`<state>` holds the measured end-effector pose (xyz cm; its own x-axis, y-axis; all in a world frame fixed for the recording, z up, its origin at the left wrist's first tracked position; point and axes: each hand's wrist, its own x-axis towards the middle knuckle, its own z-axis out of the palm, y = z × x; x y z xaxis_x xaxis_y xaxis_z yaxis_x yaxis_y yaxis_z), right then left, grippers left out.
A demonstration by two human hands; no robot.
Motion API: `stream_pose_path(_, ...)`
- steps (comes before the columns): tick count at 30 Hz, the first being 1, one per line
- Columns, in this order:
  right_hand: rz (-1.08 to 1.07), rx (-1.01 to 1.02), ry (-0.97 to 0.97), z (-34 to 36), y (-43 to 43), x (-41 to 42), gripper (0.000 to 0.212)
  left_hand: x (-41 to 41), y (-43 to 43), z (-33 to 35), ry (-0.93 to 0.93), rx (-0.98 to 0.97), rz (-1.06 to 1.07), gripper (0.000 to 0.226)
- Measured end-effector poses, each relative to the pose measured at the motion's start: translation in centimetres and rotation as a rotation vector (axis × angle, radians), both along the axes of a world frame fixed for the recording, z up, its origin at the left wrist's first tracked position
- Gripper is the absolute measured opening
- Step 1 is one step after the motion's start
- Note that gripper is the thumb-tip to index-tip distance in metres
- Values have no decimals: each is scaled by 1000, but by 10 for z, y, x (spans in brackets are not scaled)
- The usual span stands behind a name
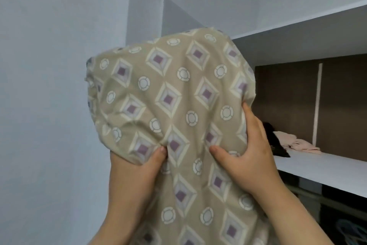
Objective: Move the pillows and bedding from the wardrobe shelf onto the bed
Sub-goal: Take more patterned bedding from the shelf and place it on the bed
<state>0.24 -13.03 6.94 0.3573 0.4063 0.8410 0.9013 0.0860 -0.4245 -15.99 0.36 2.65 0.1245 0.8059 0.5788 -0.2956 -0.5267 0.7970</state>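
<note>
Two hands hold one pillow raised in front of the wardrobe, left of the open shelf compartment. The pillow's top edge stands level with the underside of the upper shelf board; its right edge overlaps the left end of the compartment opening. To the left, a plain pale wall leaves open room beside the pillow. To the right, the lower shelf runs clear toward the frame edge, its white front lip exposed below the right wrist.

The left hand grips the pillow's lower left bulge, thumb pressed into the fabric from the front, forearm rising from the bottom of the frame. The right hand clamps the right side, thumb spread leftward across the front, fingers wrapped along the right edge. Both hands are closed on the pillow; neither touches the shelf.

The pillow cover is soft woven fabric, beige, printed with cream-bordered diamonds having purple centres and small white rings between them. The fabric creases and puckers around both thumbs, and the body is rounded at the top. The shelf boards are flat, white and smooth; the compartment back panel is matt brown with one thin vertical pale strip. On the lower shelf, behind the right hand, lie a dark folded item and, just beside it, a crumpled pale pink cloth.
</note>
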Motion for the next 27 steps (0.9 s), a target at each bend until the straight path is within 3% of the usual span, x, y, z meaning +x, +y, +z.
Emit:
stream_pose_path(6, 321, 83, 4, 13, 72, -148, 102, -184, 22, 22, -17, 120, 342, 68)
stream_pose_path(12, 667, 97, 0, 6, 163, -332, 100, -389, 44, 17, -13, 170, 678, 66)
stream_pose_path(21, 1136, -72, 101, -54, 282, -627, 97, -670, 66, -40, 29, 5, 1118, 73)
stream_pose_path(27, 1351, -219, 193, -91, 326, -766, 87, -792, 40, -80, 84, -220, 1131, 69)
